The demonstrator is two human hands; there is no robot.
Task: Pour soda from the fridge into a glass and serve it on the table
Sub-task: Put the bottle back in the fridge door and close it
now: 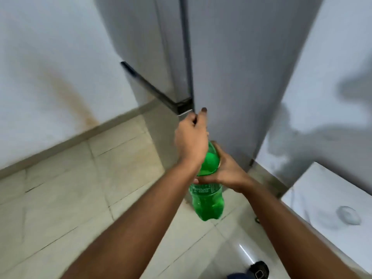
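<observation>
The green soda bottle [207,190] hangs in mid-air in front of the grey fridge [231,67], just below the lower corner of its closed door, with its base pointing down toward the tiled floor [80,188]. The right hand [223,170] grips the bottle around its upper body, fingers wrapped round the far side and the thumb across the near side above the label. The bottle's top is hidden behind the left hand [191,139], which sits over the neck; its fingers are curled with one fingertip lifted toward the fridge door, and something thin and pale shows at its far edge, too blurred to name. Whether this hand holds the cap or only covers it cannot be told.

To the right of the bottle, low against the wall, stands a white counter [314,190] with a clear, rounded object [349,215] resting on its top, too blurred to identify. To the left of the bottle the floor runs up to a white wall [50,67] marked with a brownish stain [78,101]. Below the bottle, at the bottom edge of the view, a dark shoe [259,268] shows on the floor. The whole view is blurred
</observation>
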